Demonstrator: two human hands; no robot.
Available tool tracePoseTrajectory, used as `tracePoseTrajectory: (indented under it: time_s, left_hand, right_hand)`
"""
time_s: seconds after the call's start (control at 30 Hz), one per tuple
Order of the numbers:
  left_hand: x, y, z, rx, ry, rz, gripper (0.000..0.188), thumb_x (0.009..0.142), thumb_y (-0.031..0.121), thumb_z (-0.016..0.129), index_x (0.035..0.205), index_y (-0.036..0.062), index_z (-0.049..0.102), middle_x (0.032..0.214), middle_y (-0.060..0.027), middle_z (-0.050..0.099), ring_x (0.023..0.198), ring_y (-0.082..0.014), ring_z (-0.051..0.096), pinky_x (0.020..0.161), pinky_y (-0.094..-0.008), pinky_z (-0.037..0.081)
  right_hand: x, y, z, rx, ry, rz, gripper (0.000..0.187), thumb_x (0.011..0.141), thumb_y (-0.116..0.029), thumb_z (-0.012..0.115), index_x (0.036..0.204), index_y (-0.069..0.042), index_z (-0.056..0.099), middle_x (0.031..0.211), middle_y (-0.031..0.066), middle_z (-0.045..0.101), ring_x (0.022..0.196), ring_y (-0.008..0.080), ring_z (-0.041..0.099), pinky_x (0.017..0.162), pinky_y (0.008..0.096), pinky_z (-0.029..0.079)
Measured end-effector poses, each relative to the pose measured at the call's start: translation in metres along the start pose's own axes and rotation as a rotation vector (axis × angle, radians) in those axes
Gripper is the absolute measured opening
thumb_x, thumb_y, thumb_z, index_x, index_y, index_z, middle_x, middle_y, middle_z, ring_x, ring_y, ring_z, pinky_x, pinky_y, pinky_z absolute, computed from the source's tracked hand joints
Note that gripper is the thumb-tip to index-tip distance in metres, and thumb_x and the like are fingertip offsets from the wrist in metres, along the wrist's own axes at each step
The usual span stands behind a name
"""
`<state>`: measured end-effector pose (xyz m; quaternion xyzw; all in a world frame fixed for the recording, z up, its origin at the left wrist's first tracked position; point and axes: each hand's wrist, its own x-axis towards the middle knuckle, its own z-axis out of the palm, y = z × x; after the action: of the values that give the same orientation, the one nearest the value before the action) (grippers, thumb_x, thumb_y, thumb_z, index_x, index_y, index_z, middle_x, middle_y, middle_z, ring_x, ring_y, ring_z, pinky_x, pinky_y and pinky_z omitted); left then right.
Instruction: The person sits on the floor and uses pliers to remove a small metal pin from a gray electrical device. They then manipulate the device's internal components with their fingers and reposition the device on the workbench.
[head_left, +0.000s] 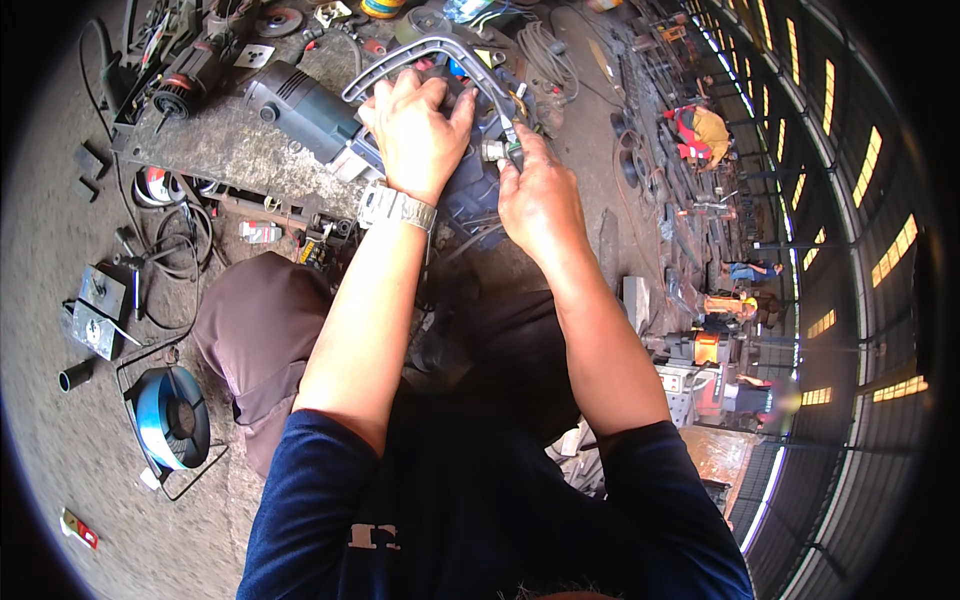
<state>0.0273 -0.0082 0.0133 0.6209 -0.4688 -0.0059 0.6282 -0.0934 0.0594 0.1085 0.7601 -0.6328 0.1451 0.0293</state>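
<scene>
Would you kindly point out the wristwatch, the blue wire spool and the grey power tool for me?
wristwatch (397, 207), head view, on its metal band at the left wrist.
blue wire spool (172, 417), head view, on its blue side face.
grey power tool (300, 108), head view, on its motor housing.

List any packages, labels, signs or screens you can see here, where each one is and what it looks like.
Small can: lying on the floor left of the left hand, white label with a red band.
Flat packet: lower left on the floor, small, red, green and yellow.
Label plate: top left on the workbench, pale square with dark marks.
No screens or signs visible.
</scene>
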Motion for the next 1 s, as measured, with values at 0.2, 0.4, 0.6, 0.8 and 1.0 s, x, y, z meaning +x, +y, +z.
tracePoseTrajectory:
  time_s: [0.2, 0.4, 0.6, 0.8, 1.0]
  left_hand:
    - [0.001, 0.0, 0.0, -0.001, 0.004, -0.017, 0.03, 0.079, 0.037, 0.086, 0.075, 0.0111, 0.072, 0.099, -0.0077, 0.071, 0.098, -0.0343, 0.062, 0.089, -0.0498, 0.042]
    - [0.001, 0.002, 0.001, 0.021, -0.006, -0.03, 0.03, 0.081, 0.038, 0.085, 0.077, 0.0112, 0.072, 0.1, -0.0077, 0.071, 0.099, -0.0339, 0.062, 0.09, -0.0503, 0.042]
    - [0.001, 0.004, -0.001, 0.076, -0.021, -0.027, 0.032, 0.084, 0.041, 0.084, 0.095, 0.0114, 0.08, 0.098, -0.0076, 0.069, 0.102, -0.034, 0.061, 0.087, -0.0516, 0.043]
    - [0.001, 0.003, -0.001, 0.063, -0.03, -0.033, 0.031, 0.085, 0.04, 0.083, 0.096, 0.0113, 0.079, 0.098, -0.0077, 0.068, 0.101, -0.0334, 0.061, 0.087, -0.0509, 0.043]
    - [0.001, 0.005, 0.003, 0.049, -0.027, -0.069, 0.03, 0.086, 0.039, 0.08, 0.092, 0.0102, 0.078, 0.116, -0.0088, 0.073, 0.107, -0.0319, 0.062, 0.096, -0.0502, 0.043]
  right_hand:
    - [0.003, 0.01, -0.003, 0.12, -0.043, 0.005, 0.046, 0.095, -0.007, 0.069, 0.139, 0.0, 0.062, 0.109, 0.0303, 0.074, 0.098, 0.0464, 0.073, 0.09, 0.0543, 0.058]
    - [0.007, 0.022, -0.008, 0.21, -0.134, 0.119, 0.051, 0.094, -0.007, 0.071, 0.144, -0.002, 0.061, 0.086, 0.0209, 0.075, 0.074, 0.0332, 0.075, 0.072, 0.0437, 0.058]
    - [0.011, 0.038, 0.0, 0.65, -0.197, 0.204, 0.05, 0.098, -0.005, 0.069, 0.147, -0.003, 0.06, 0.072, 0.0009, 0.065, 0.058, 0.0072, 0.056, 0.054, 0.0296, 0.047]
    - [0.009, 0.024, -0.006, 0.872, -0.225, 0.357, 0.051, 0.1, -0.002, 0.066, 0.15, -0.002, 0.057, 0.091, 0.0057, 0.072, 0.067, 0.0099, 0.063, 0.055, 0.0267, 0.05]
    - [0.003, 0.023, 0.0, 1.02, -0.209, 0.383, 0.047, 0.101, -0.001, 0.064, 0.148, 0.0, 0.057, 0.095, 0.007, 0.073, 0.07, 0.0108, 0.065, 0.056, 0.0267, 0.052]
